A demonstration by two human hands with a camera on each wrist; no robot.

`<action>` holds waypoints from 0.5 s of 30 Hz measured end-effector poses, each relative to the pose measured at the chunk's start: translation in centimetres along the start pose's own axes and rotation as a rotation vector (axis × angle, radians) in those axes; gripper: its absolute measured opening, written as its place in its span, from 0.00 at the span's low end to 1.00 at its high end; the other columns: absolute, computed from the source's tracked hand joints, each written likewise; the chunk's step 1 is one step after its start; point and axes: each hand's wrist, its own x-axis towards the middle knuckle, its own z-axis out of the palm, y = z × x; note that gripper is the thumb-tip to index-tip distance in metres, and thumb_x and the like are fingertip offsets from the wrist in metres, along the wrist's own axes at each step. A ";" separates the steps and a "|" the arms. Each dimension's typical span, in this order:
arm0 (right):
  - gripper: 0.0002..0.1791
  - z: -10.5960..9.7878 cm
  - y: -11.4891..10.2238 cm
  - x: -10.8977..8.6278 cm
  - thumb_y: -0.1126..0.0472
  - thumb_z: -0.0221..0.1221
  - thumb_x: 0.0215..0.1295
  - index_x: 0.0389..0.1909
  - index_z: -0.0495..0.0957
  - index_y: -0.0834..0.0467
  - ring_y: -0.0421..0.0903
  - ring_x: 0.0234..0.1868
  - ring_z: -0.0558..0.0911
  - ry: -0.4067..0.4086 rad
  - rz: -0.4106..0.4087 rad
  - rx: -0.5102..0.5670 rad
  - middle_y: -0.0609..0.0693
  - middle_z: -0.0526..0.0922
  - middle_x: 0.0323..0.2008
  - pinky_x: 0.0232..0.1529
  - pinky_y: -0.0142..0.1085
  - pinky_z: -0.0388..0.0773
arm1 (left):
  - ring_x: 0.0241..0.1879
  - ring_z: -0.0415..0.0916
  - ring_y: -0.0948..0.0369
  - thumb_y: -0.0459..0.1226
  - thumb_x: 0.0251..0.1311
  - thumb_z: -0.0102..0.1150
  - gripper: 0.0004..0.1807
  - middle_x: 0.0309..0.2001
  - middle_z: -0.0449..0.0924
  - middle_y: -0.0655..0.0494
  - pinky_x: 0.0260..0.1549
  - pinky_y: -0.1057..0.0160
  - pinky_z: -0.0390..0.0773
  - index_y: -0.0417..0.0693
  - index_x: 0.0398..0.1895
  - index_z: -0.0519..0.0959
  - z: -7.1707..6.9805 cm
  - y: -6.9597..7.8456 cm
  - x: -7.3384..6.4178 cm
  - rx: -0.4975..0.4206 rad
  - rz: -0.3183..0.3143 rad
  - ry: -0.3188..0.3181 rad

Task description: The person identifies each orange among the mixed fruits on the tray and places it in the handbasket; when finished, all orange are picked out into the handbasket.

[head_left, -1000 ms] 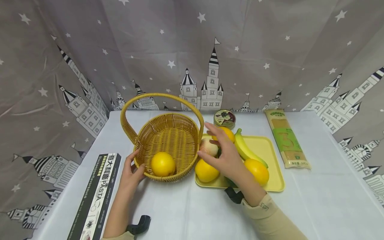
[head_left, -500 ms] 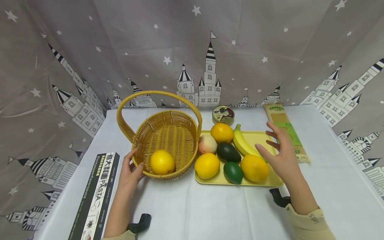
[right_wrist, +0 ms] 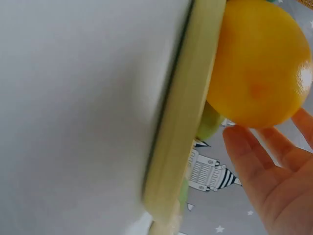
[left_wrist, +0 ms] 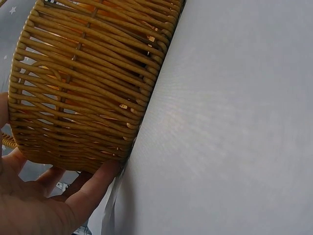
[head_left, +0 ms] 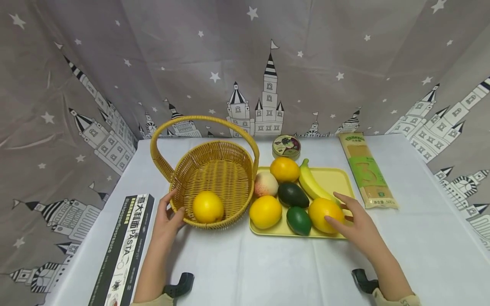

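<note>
My left hand (head_left: 166,219) grips the near left side of a wicker basket (head_left: 216,182) with a tall arched handle. In the left wrist view, fingertips (left_wrist: 105,171) rest against the woven wall. One yellow-orange fruit (head_left: 208,207) lies inside, near the front. At the right, my right hand (head_left: 357,225) is spread beside a large orange (head_left: 325,215) at the near right of a yellow tray (head_left: 340,180). Thumb and fingers flank this orange, their tips close to its skin in the right wrist view; whether they touch it is unclear.
The tray also bears a banana (head_left: 314,182), a peach (head_left: 266,184), an avocado (head_left: 293,194), a dark green fruit (head_left: 299,221) and two more yellow-orange fruits (head_left: 266,212). Behind it stands a round tin (head_left: 286,146). A noodle packet (head_left: 365,172) lies right, a pasta box (head_left: 122,250) left.
My right hand has moved from above the tray's left fruits to its right side, then down and left to the orange. The left hand stays at the basket.
</note>
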 end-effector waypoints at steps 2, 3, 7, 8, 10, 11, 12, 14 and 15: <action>0.41 0.3 0.1 -0.1 0.44 0.63 0.62 0.71 0.60 0.57 0.62 0.61 0.66 -0.008 0.015 -0.007 0.62 0.62 0.67 0.57 0.59 0.71 | 0.67 0.56 0.46 0.31 0.70 0.44 0.33 0.76 0.38 0.50 0.41 0.74 0.78 0.56 0.76 0.50 0.0 0.0 0.0 -0.002 -0.001 -0.001; 0.41 0.4 0.1 -0.2 0.44 0.63 0.62 0.70 0.60 0.58 0.61 0.62 0.66 -0.013 0.020 -0.012 0.62 0.62 0.67 0.57 0.59 0.71 | 0.67 0.57 0.46 0.31 0.70 0.44 0.33 0.75 0.38 0.50 0.41 0.74 0.78 0.55 0.76 0.50 0.0 0.0 0.0 -0.002 -0.002 0.000; 0.41 0.7 0.0 -0.3 0.44 0.64 0.61 0.70 0.61 0.58 0.62 0.63 0.65 -0.031 0.028 -0.031 0.63 0.63 0.66 0.56 0.59 0.71 | 0.65 0.58 0.47 0.31 0.70 0.44 0.33 0.75 0.40 0.49 0.41 0.74 0.79 0.55 0.76 0.50 0.0 0.0 0.0 -0.008 -0.006 -0.003; 0.42 0.7 0.0 -0.3 0.44 0.64 0.60 0.70 0.61 0.58 0.62 0.63 0.65 -0.036 0.027 -0.037 0.63 0.63 0.65 0.56 0.59 0.71 | 0.65 0.58 0.47 0.31 0.70 0.44 0.33 0.75 0.40 0.49 0.41 0.74 0.79 0.55 0.76 0.50 0.0 0.0 0.0 -0.007 -0.005 -0.003; 0.44 0.8 0.0 -0.3 0.43 0.65 0.59 0.70 0.60 0.58 0.63 0.62 0.65 -0.048 0.025 -0.052 0.63 0.64 0.65 0.56 0.61 0.70 | 0.65 0.58 0.47 0.31 0.70 0.44 0.33 0.75 0.40 0.50 0.41 0.74 0.79 0.56 0.76 0.50 0.0 -0.1 0.0 -0.009 -0.004 -0.004; 0.44 0.8 0.0 -0.3 0.43 0.65 0.58 0.70 0.60 0.58 0.63 0.62 0.65 -0.052 0.024 -0.061 0.64 0.63 0.65 0.56 0.61 0.70 | 0.65 0.58 0.47 0.31 0.70 0.44 0.33 0.75 0.40 0.50 0.41 0.74 0.79 0.56 0.76 0.50 0.0 -0.1 0.0 -0.009 -0.004 -0.005; 0.45 0.8 0.1 -0.2 0.43 0.66 0.58 0.71 0.59 0.58 0.63 0.62 0.66 -0.054 0.022 -0.071 0.64 0.63 0.65 0.56 0.62 0.69 | 0.65 0.58 0.47 0.31 0.70 0.44 0.33 0.75 0.40 0.50 0.41 0.74 0.79 0.56 0.76 0.50 0.0 -0.1 0.0 -0.009 -0.004 -0.004; 0.47 0.9 0.1 -0.2 0.43 0.66 0.57 0.71 0.59 0.58 0.64 0.61 0.66 -0.059 0.017 -0.082 0.64 0.63 0.65 0.56 0.63 0.68 | 0.66 0.58 0.48 0.32 0.70 0.44 0.33 0.75 0.39 0.51 0.41 0.74 0.79 0.57 0.76 0.50 0.0 -0.1 0.1 -0.007 -0.004 -0.003; 0.47 0.9 0.1 -0.2 0.43 0.67 0.56 0.71 0.58 0.58 0.64 0.62 0.66 -0.059 0.016 -0.086 0.65 0.63 0.65 0.56 0.63 0.68 | 0.66 0.57 0.48 0.32 0.70 0.44 0.33 0.75 0.39 0.51 0.41 0.74 0.79 0.57 0.76 0.50 0.0 -0.2 0.1 -0.007 -0.005 -0.002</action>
